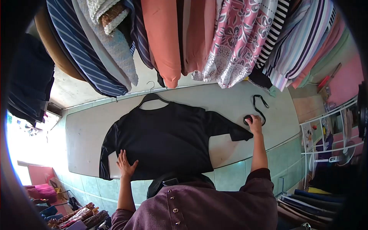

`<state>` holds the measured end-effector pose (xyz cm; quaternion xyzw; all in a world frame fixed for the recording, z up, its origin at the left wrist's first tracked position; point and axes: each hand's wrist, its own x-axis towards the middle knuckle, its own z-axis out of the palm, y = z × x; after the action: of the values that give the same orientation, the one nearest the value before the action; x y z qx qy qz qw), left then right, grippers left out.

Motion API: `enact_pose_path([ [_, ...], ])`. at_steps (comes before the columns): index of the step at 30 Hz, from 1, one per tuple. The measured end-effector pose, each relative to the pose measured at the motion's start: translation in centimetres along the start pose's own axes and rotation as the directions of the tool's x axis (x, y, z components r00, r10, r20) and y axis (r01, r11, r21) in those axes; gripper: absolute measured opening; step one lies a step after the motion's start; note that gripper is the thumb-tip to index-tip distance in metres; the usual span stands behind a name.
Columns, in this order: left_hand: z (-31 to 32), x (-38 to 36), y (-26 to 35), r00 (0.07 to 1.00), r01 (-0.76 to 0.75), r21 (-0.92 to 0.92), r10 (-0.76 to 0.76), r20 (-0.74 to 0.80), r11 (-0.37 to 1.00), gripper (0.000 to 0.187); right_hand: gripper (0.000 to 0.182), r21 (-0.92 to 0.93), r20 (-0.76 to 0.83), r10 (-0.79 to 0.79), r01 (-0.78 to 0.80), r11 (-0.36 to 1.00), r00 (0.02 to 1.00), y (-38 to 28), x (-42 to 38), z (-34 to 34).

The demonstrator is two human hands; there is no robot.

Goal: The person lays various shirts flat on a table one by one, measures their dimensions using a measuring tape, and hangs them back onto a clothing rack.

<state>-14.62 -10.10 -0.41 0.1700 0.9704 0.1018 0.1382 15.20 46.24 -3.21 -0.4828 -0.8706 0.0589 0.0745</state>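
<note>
A black long-sleeved top (161,140) lies spread on the pale board (86,134), with a black hanger (154,98) in its neckline. My left hand (126,165) rests with fingers spread at the top's lower left edge, beside the sleeve on that side. At the right, the fingers of my right hand (254,124) are closed on a small round black coil (246,119). A loose black strap (259,102) bends across the board just above that hand. The end of the right sleeve (243,134) lies close to my right wrist.
Many garments, including a salmon one (163,42) and a pink patterned one (237,42), hang above the board's far edge. Folded clothes (306,209) are stacked at lower right. A white rack (306,153) stands at the right, fabric rolls (82,216) at lower left.
</note>
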Motion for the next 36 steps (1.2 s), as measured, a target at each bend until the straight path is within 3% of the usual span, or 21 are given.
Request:
enact_pose_path([
  [2,0.2,0.1,0.0,0.998,-0.017,0.000,0.017,-0.053,1.000,0.083,0.042,0.235,-0.060,-0.064,0.076,0.969,0.996,0.7,-0.4,1.3],
  [3,0.4,0.2,-0.2,0.998,-0.028,-0.002,0.028,-0.048,1.000,0.083,0.042,0.230,-0.063,-0.054,0.067,0.971,0.997,0.7,-1.0,1.0],
  [5,0.6,0.6,-0.8,0.995,-0.051,0.036,0.054,-0.082,0.998,0.076,0.041,0.426,-0.021,0.127,-0.106,0.898,0.992,0.1,-2.1,0.4],
  [6,0.4,0.9,-0.8,0.995,-0.061,0.029,0.063,-0.083,0.998,0.076,0.038,0.464,-0.137,0.155,-0.075,0.883,0.978,2.3,-2.5,2.0],
  [8,-0.5,1.1,-0.9,0.996,-0.059,0.068,0.063,-0.062,0.996,0.068,0.034,0.916,-0.027,0.528,-0.190,0.352,0.849,3.2,-4.4,-0.2],
  [10,-1.6,1.5,-0.8,0.995,-0.075,0.049,0.078,-0.064,0.996,0.059,0.030,0.998,0.042,0.725,-0.062,0.002,0.687,4.4,-6.4,-4.1],
  [12,-2.2,2.5,-0.9,0.994,-0.085,0.032,0.087,-0.070,0.996,0.051,0.025,0.939,0.206,0.601,0.016,-0.343,0.772,8.4,-8.6,-5.7],
  [13,-2.3,3.2,-1.2,0.991,-0.106,0.008,0.107,-0.078,0.994,0.043,0.025,0.940,0.202,0.599,0.017,-0.340,0.775,6.5,-8.7,-7.2],
  [15,-2.7,4.5,-1.6,0.989,-0.119,-0.017,0.117,-0.086,0.993,0.034,0.021,0.872,0.243,0.560,0.075,-0.484,0.792,1.7,-9.4,-9.4],
  [17,-3.0,6.3,-1.6,0.969,-0.180,-0.073,0.164,-0.187,0.981,0.024,0.020,0.842,0.274,0.445,0.010,-0.539,0.852,-2.1,-9.0,-8.2],
  [18,-3.2,7.1,-1.7,0.954,-0.216,-0.063,0.196,-0.227,0.974,0.026,0.020,0.869,0.261,0.353,-0.060,-0.491,0.898,-3.6,-8.7,-6.6],
  [19,-3.2,8.0,-1.9,0.955,-0.209,-0.062,0.190,-0.228,0.976,0.026,0.018,0.931,0.209,0.269,-0.107,-0.349,0.940,-6.5,-8.4,-5.7],
  [21,-3.0,9.8,-2.7,0.892,-0.345,-0.013,0.324,-0.314,0.938,0.039,0.018,0.933,0.356,0.235,-0.329,-0.146,0.905,-13.0,-8.4,-5.1],
  [22,-2.7,10.5,-3.2,0.892,-0.344,-0.009,0.324,-0.314,0.939,0.039,0.021,0.895,0.445,0.137,-0.435,-0.100,0.885,-14.9,-8.2,-4.3],
  [23,-2.3,11.2,-3.7,0.909,-0.326,0.076,0.335,-0.249,0.942,0.047,0.026,0.863,0.488,0.066,-0.470,-0.184,0.870,-15.6,-8.3,-2.2],
  [25,-2.4,11.8,-4.3,0.925,-0.306,0.155,0.332,-0.186,0.939,0.055,0.027,0.844,0.537,0.188,-0.517,-0.146,0.823,-15.2,-8.4,0.8],
  [27,-2.9,11.8,-4.6,0.999,-0.049,0.119,0.047,0.020,0.992,0.061,0.028,0.850,0.525,0.378,-0.453,-0.268,0.762,-10.8,-7.7,3.5],
  [29,-2.3,12.0,-5.4,0.998,-0.061,0.101,0.063,-0.017,0.993,0.060,0.030,0.846,0.533,0.453,-0.438,-0.305,0.714,-9.9,-7.8,2.5],
  [33,-2.8,11.9,-5.0,0.998,-0.045,0.081,0.048,-0.028,0.996,0.061,0.030,0.804,0.590,0.350,-0.489,-0.338,0.728,-9.4,-8.0,2.1],
  [35,-2.5,12.1,-5.9,0.986,-0.127,-0.074,0.118,-0.114,0.989,0.061,0.033,0.800,0.597,0.342,-0.504,-0.326,0.726,-10.2,-7.6,2.1],
  [36,-2.5,12.2,-6.3,0.971,-0.194,-0.070,0.181,-0.158,0.979,0.061,0.036,0.739,0.642,0.244,-0.503,-0.447,0.727,-11.4,-7.6,0.9],
])
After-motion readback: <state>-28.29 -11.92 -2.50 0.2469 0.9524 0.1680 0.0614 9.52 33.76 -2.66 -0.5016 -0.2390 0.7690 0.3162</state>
